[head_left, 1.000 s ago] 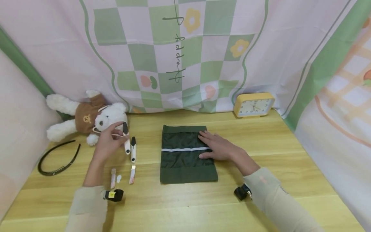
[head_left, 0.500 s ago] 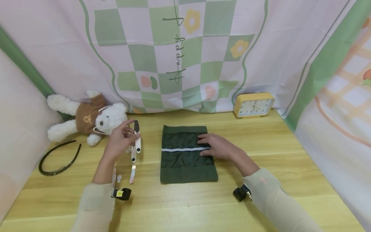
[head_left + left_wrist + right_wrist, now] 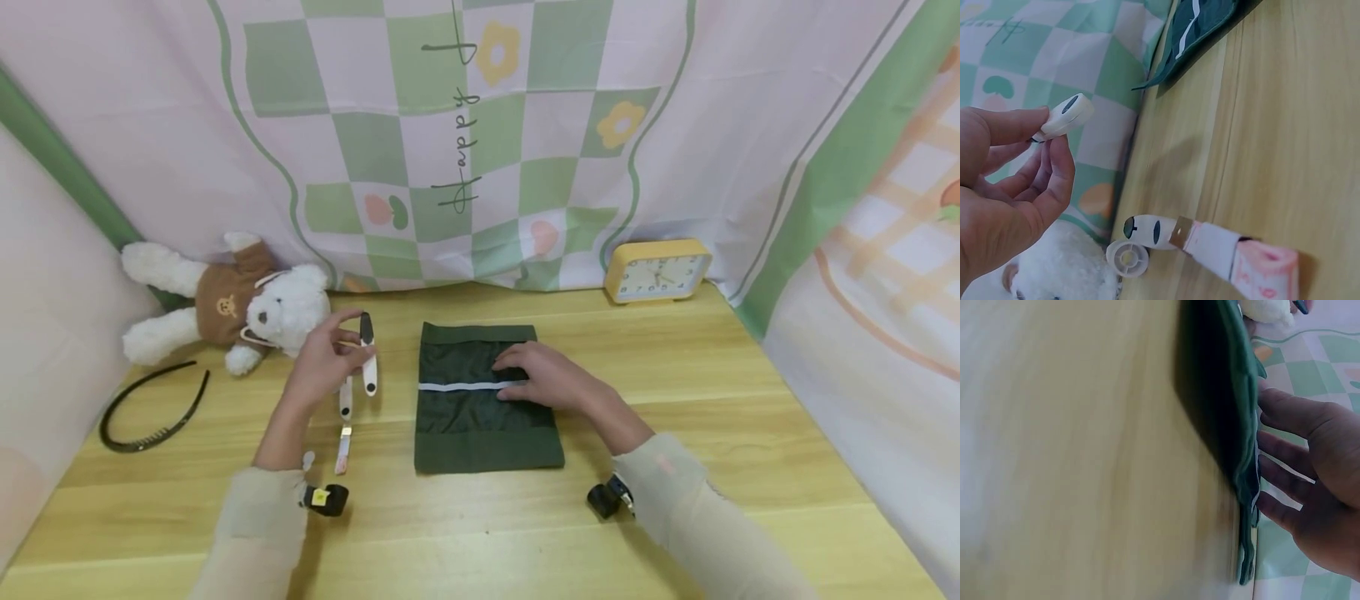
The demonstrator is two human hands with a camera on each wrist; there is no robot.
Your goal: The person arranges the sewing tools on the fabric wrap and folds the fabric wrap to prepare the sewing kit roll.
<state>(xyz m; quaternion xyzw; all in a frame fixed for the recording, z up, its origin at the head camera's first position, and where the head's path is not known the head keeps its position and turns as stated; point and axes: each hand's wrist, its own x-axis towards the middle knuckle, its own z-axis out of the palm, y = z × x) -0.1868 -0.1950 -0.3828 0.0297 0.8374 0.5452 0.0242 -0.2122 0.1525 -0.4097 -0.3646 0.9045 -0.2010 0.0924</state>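
White, slim, black-tipped tool (image 3: 370, 372), pinched in the left hand (image 3: 324, 357) left of the dark-green rectangular fabric case (image 3: 487, 452), has drawn closer to it, narrowing that gap. Over the case's right half, the right hand (image 3: 553, 377) has shifted inward, fingers apart, slightly bent.

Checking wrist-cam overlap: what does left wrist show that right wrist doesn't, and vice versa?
Left wrist only: lying tool, pink strip, round white piece.
Right wrist only: right hand.
Both: cloth, table, curtain, teddy, left hand, apparently held tool; right wrist catches just bits of the last three.
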